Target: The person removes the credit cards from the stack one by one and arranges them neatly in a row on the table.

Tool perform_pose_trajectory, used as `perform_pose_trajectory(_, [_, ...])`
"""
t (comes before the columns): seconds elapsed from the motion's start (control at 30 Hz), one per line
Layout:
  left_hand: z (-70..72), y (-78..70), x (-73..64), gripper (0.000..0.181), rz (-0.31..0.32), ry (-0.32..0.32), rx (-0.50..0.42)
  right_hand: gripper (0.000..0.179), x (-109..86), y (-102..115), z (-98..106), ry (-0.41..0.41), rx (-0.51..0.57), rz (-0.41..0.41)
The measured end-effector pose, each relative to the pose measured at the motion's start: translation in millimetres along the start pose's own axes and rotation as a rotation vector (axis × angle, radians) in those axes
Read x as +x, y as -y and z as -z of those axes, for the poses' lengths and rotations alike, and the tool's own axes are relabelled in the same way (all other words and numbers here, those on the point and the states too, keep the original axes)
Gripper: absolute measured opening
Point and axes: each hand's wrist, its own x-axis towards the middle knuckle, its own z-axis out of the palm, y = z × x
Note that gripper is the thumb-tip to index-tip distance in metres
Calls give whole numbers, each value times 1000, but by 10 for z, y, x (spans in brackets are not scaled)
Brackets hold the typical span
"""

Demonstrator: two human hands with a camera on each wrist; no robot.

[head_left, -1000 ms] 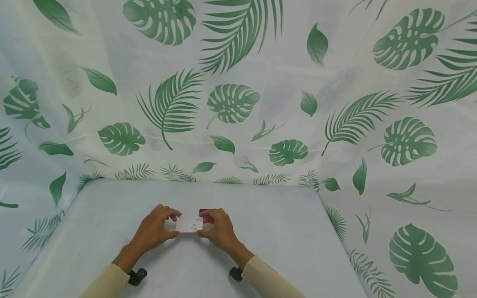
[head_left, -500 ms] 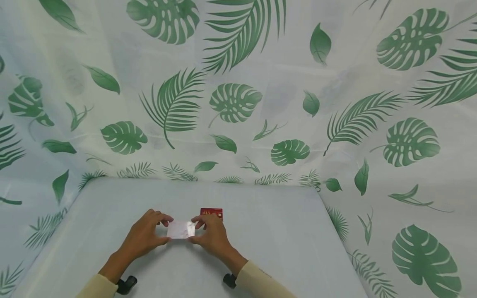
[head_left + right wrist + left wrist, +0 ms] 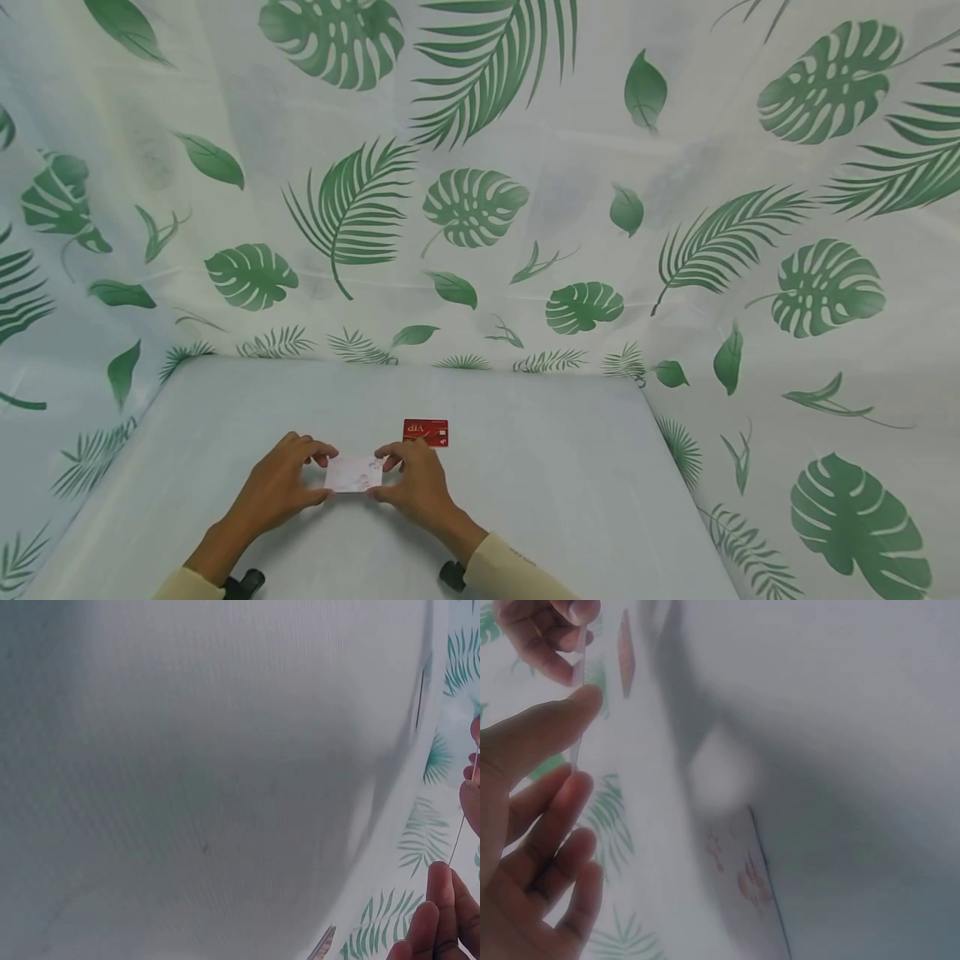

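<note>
In the head view both hands hold one small pale pink card (image 3: 352, 473) with a floral print, close over the table. My left hand (image 3: 276, 485) pinches its left end between thumb and fingers. The right hand (image 3: 422, 485) pinches the opposite end the same way. Seen edge-on in the left wrist view, the card (image 3: 575, 754) is a thin strip between thumb and fingertips. Just beyond the right hand lies a red card (image 3: 426, 431) marked VIP. Another white card (image 3: 742, 877) with pinkish print lies on the tabletop in the left wrist view; the left arm covers its place in the head view.
A white-covered table (image 3: 555, 467) stretches out under both arms. White sheeting (image 3: 487, 317) with green leaf prints rises behind it and along both sides. Black wrist cameras (image 3: 452, 575) sit below the hands.
Both hands have moved left and nearer the body, carrying the pale pink card along. The red card, earlier largely covered by the right hand, now shows almost whole.
</note>
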Motion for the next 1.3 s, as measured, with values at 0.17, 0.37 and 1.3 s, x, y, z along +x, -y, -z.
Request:
perform_pose_trajectory(0.17, [-13,42,-34,56,1,8,7,49,-9,10,-51,12,-8,-12])
perform_pose_trajectory(0.37, [-23,88,-69,56,-1,24,19,49,-12,17,-117,23,-39,-10])
perform_pose_trajectory(1.3, [-160,202,-64,54,30,67,77,47,-31,48,-236,91,-138,-28])
